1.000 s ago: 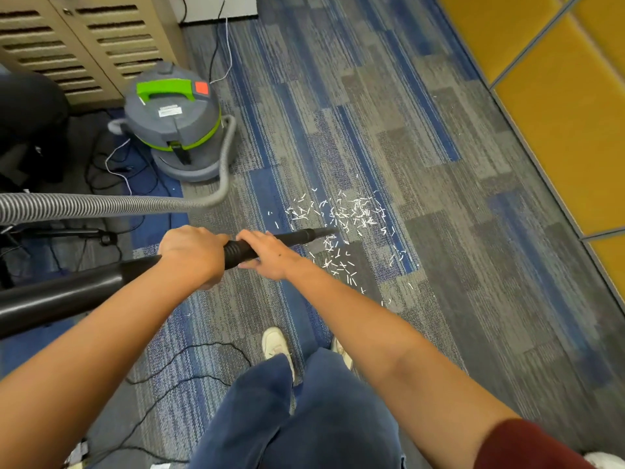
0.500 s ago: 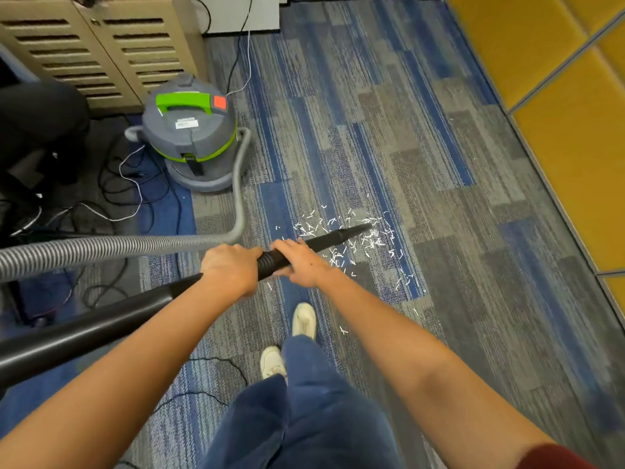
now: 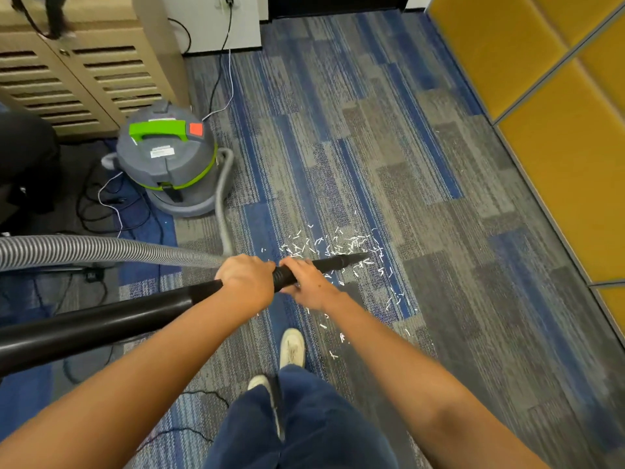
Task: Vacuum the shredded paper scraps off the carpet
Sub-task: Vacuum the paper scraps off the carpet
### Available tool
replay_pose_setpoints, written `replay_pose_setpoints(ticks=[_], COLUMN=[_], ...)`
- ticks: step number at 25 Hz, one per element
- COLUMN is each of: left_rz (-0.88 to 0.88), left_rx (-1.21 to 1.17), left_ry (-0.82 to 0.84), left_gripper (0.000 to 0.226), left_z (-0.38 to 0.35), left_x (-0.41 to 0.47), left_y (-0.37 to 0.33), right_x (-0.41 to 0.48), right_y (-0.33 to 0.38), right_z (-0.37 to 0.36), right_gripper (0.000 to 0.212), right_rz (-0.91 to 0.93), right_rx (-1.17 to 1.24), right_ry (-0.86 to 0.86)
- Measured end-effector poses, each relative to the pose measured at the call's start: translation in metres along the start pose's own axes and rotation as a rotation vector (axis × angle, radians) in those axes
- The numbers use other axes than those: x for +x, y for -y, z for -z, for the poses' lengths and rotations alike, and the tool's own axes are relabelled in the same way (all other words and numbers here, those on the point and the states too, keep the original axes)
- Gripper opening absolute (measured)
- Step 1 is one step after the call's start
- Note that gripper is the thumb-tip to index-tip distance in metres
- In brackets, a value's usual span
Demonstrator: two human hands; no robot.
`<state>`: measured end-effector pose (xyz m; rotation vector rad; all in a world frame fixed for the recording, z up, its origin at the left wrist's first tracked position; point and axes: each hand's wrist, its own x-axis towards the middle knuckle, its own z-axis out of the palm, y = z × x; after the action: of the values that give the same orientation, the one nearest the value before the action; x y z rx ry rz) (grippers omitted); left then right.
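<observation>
Office floor, mid-clean: a person's left hand and right hand both grasped the long black plastic vacuum wand, R just ahead of L, fingers curled round it. Its tapered nozzle tip was low among the white shredded paper scraps on the blue-and-grey striped carpet; contact w/ the pile couldn't be told. Job looked barely begun: the main patch lay thick round and beyond the tip, and a thinner trail ran back toward the person's white shoe. No cleared strip showed. The grey drum vacuum w/ green handle stood well apart to the L, joined by a grey ribbed hose. Most pickup prob. remained.
</observation>
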<state>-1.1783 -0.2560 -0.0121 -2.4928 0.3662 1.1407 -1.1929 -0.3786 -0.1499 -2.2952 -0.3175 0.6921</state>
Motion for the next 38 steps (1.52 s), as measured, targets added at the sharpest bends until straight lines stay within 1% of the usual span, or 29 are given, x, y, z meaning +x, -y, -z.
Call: replay_pose_setpoints(ticks=[3,6,10,14,19,22,25,28,32,34,36,38], left_rz=[0.018,0.050,0.079,0.060,0.018,0.000,-0.022,0.003,0.078,0.101,0.107,0.102], left_rx=[0.018,-0.036,-0.057,-0.021,0.088,0.124,0.153,0.135,0.105,0.078,0.071,0.062], left_ry=[0.014,0.029,0.027,0.020,0.009,0.013,0.021,0.036,0.018,-0.006,-0.051,-0.042], left_gripper=[0.057,0.056,0.049,0.047,0.049,0.047,0.051,0.056,0.054,0.053,0.051,0.051], left_z=[0.008,0.010,0.017,0.030,0.038,0.038,0.034,0.029,0.018,0.015,0.012,0.004], left_x=[0.002,0.005,0.008,0.006,-0.007,-0.014,-0.023,-0.030,-0.034,-0.035,-0.033,-0.031], left_y=[0.008,0.014,0.017,0.012,0.007,0.005,0.012,0.029,0.055,0.070,0.079,0.078], right_x=[0.011,0.025,0.037,0.035,0.014,0.005,-0.001,0.005,0.025,0.036,0.040,0.040], right_y=[0.005,0.010,0.014,0.012,0.013,0.014,0.023,0.040,0.072,0.086,0.089,0.082], right_z=[0.008,0.015,0.023,0.030,0.023,0.017,0.006,-0.001,-0.003,-0.004,-0.008,-0.014], right_gripper=[0.039,0.037,0.035,0.036,0.035,0.034,0.036,0.036,0.037,0.038,0.039,0.038], right_rz=[0.024,0.044,0.054,0.028,-0.028,-0.018,-0.018,0.003,0.043,0.067,0.066,0.047], right_rx=[-0.006,-0.031,-0.057,-0.023,0.029,0.048,0.057,0.058,0.063,0.061,0.057,0.043], right_ry=[0.042,0.073,0.101,0.054,0.000,-0.030,-0.031,-0.019,0.017,0.004,-0.040,-0.025])
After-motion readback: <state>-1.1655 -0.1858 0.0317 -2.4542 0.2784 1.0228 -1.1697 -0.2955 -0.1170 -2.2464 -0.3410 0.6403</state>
